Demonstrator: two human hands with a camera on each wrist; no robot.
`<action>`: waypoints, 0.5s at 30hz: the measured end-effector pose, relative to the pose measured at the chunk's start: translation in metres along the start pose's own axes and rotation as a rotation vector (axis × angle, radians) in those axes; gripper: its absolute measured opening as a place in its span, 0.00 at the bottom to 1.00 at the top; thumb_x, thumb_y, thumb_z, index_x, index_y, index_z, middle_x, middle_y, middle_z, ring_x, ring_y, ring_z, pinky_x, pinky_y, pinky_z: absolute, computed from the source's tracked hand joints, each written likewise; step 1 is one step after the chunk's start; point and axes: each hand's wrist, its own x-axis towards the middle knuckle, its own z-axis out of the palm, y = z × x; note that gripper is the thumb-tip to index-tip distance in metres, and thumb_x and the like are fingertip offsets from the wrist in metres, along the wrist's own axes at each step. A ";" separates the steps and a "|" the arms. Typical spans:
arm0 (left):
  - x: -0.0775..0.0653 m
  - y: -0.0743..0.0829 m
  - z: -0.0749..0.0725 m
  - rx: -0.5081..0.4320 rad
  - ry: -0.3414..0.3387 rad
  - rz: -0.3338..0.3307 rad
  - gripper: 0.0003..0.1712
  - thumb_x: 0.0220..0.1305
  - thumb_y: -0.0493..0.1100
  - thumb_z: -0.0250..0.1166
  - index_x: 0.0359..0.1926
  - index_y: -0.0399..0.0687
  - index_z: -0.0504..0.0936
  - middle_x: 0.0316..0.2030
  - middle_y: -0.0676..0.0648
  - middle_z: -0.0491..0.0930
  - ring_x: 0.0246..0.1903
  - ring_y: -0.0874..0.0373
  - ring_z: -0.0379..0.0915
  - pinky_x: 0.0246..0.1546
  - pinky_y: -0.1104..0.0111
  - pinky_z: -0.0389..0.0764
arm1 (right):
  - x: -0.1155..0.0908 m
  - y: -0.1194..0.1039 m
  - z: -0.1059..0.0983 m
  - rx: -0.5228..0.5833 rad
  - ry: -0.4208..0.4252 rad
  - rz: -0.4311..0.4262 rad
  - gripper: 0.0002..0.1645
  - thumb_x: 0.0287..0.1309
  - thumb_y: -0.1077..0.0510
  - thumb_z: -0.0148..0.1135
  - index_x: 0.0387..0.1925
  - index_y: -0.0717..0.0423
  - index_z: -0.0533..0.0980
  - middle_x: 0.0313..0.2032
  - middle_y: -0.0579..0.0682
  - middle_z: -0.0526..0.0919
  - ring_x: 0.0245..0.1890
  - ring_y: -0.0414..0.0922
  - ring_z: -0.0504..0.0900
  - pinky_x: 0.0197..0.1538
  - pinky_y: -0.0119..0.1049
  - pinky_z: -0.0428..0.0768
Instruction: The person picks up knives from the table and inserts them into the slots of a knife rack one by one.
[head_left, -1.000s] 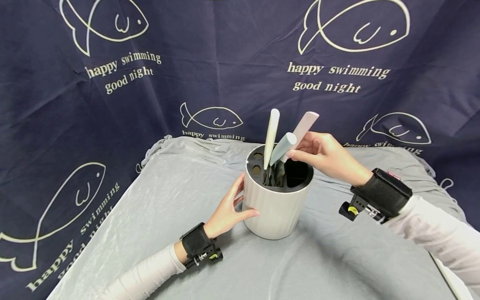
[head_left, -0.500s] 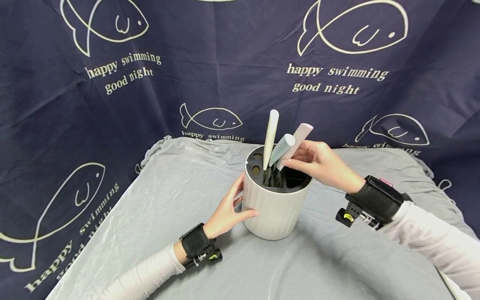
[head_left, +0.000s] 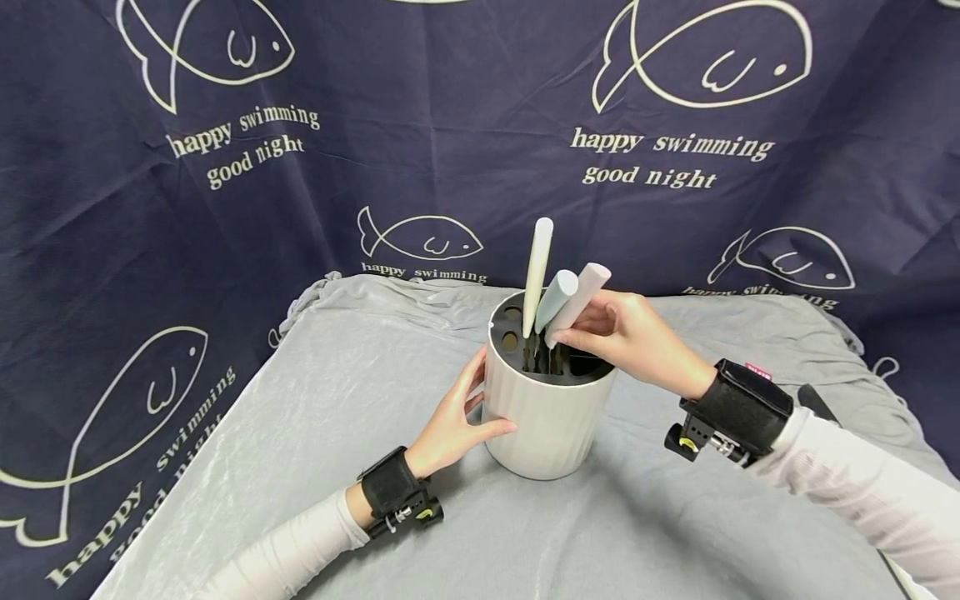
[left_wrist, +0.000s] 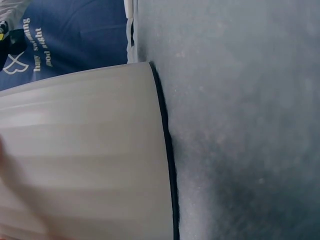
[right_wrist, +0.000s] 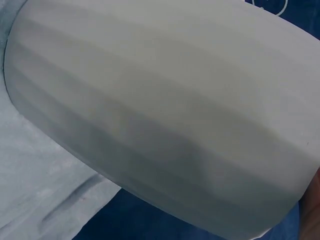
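A white ribbed knife holder [head_left: 547, 425] with a black slotted top stands upright on the grey cloth. My left hand [head_left: 450, 425] holds its left side, thumb across the front and fingers round the back. My right hand [head_left: 626, 337] pinches the pale pink handle of a knife [head_left: 583, 298], which leans right over the slots; its blade is mostly hidden in the holder. A blue-green-handled knife [head_left: 557, 298] and a cream-handled knife [head_left: 537, 271] stand in slots beside it. Both wrist views are largely filled by the holder's ribbed wall [left_wrist: 90, 150].
Grey cloth [head_left: 360, 358] covers the table. A navy curtain [head_left: 450, 108] with white fish prints hangs behind it. The holder's top has round holes [head_left: 510, 342] on the left. A dark, thin object [head_left: 817, 404] shows behind my right sleeve.
My right hand has moved down and left, lowering the pink-handled knife deeper into the holder, closer to the blue-green handle. My left hand has stayed on the holder.
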 end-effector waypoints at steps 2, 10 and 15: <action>0.000 0.000 0.000 0.002 -0.002 0.005 0.59 0.54 0.35 0.73 0.77 0.57 0.44 0.74 0.47 0.52 0.72 0.52 0.50 0.70 0.53 0.60 | 0.000 0.000 0.000 -0.001 0.002 0.006 0.15 0.54 0.69 0.68 0.45 0.67 0.79 0.39 0.57 0.86 0.39 0.35 0.85 0.42 0.29 0.84; -0.001 -0.001 0.000 0.006 0.001 -0.010 0.59 0.54 0.35 0.73 0.77 0.57 0.44 0.74 0.48 0.51 0.72 0.53 0.50 0.70 0.52 0.60 | 0.000 -0.005 -0.001 -0.018 -0.018 0.074 0.13 0.56 0.66 0.68 0.44 0.64 0.79 0.38 0.55 0.87 0.38 0.37 0.86 0.42 0.29 0.84; 0.000 -0.001 0.000 0.009 -0.002 -0.010 0.59 0.55 0.35 0.73 0.77 0.57 0.43 0.74 0.47 0.51 0.72 0.52 0.49 0.70 0.52 0.60 | 0.000 -0.007 -0.002 -0.016 -0.021 0.089 0.14 0.56 0.66 0.68 0.45 0.65 0.79 0.39 0.56 0.87 0.39 0.38 0.86 0.43 0.29 0.84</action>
